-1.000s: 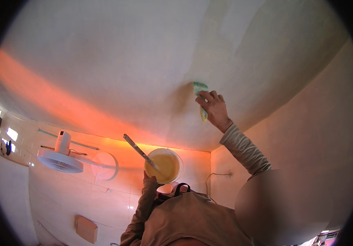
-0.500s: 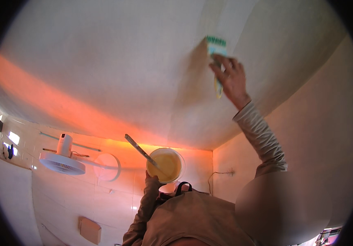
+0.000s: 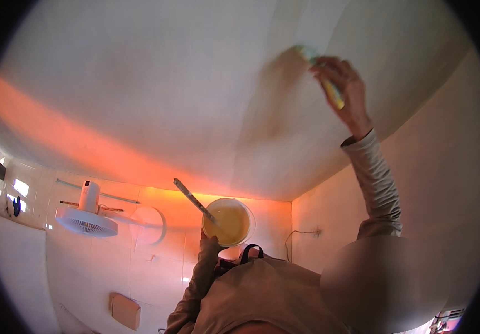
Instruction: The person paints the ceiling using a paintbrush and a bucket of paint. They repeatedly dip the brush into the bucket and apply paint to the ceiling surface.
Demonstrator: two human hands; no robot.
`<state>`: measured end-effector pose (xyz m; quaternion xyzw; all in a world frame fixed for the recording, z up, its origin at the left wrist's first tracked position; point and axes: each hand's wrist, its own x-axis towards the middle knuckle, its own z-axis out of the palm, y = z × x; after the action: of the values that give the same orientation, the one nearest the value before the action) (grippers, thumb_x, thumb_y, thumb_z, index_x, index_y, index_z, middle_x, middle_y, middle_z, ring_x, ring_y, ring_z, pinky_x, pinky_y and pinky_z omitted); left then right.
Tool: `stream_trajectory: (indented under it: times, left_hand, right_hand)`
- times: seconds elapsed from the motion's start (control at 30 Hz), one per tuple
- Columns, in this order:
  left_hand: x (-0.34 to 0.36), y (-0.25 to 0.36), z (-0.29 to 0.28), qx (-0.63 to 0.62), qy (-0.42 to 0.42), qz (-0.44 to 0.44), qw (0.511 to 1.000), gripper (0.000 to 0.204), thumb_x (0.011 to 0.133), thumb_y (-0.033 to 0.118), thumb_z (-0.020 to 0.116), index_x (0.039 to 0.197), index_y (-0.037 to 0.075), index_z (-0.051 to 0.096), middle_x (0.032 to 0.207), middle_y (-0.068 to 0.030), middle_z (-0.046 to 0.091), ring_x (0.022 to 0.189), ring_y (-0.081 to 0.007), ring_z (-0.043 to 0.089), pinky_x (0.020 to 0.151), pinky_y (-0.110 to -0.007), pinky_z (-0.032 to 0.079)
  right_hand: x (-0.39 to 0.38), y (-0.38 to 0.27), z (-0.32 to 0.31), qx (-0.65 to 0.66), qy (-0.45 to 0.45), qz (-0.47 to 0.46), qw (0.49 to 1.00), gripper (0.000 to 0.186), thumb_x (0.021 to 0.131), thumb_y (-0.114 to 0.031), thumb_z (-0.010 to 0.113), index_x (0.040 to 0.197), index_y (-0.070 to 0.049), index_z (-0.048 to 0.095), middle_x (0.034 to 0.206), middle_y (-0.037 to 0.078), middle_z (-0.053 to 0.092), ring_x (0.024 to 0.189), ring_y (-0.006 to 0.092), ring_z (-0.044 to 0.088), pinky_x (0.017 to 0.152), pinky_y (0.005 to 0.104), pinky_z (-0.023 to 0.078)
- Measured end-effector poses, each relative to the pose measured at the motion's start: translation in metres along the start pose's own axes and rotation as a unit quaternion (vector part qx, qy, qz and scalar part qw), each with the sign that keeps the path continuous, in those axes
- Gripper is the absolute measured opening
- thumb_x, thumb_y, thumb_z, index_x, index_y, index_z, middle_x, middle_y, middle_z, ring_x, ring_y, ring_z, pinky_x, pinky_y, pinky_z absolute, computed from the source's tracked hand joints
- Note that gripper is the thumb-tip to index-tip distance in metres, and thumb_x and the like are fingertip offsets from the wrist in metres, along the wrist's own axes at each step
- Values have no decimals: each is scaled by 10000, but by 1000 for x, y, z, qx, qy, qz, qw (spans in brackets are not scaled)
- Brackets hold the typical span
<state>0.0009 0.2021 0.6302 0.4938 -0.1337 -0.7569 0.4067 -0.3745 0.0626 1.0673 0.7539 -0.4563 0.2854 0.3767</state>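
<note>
Up at the pale wall (image 3: 156, 83), my right hand (image 3: 348, 89) is closed round a flat paintbrush (image 3: 306, 54). Its head looks green and pale and is smeared by motion; a yellow part of the handle shows below my fingers. The brush head is at or close to the wall, beside darker, damp-looking bands; contact cannot be made out. Low in the middle, my left hand (image 3: 209, 243) grips the side of a white bucket (image 3: 252, 229), its fingers partly hidden beneath. Cream-yellow liquid (image 3: 234, 221) fills part of the bucket, and a long stick (image 3: 191, 195) leans in it.
On the tiled floor to the left stands a white fan (image 3: 88, 221), with a thin rod (image 3: 100, 191) behind it. A brown cardboard box (image 3: 124, 312) lies nearer. A thin cable (image 3: 301, 231) hangs by the right-hand wall (image 3: 435, 183). Orange light crosses the wall's lower part.
My right hand has moved to the right with the paintbrush, which has turned so its face shows less. The left hand and bucket have barely shifted.
</note>
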Motion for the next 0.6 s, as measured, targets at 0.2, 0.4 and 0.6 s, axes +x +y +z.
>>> stream_trajectory:
  times: [0.2,0.4,0.6]
  left_hand:
    - [10,-4,-7,41,25,12,999,799,832,-164,409,1521,223,293,1471,-230,418,1254,-518,521,798,-719,567]
    - [24,-14,-18,43,-15,15,999,922,849,-135,431,1613,304,162,1525,-200,385,1276,-492,514,811,-695,576]
    - [31,-14,-26,53,-3,9,999,973,878,-142,427,1634,351,63,1580,-180,332,1266,-469,539,813,-651,607]
  right_hand:
    - [9,-12,1,-113,51,-14,992,313,817,-50,716,1102,-181,730,1267,-1,661,1024,256,625,810,379,524]
    - [-127,-94,69,16,-150,-1,989,285,786,-70,725,1047,-176,682,1232,13,643,1024,245,620,783,397,505]
    - [-202,-216,83,511,-213,381,741,158,864,-15,733,1016,-57,719,1020,60,701,885,183,684,826,299,553]
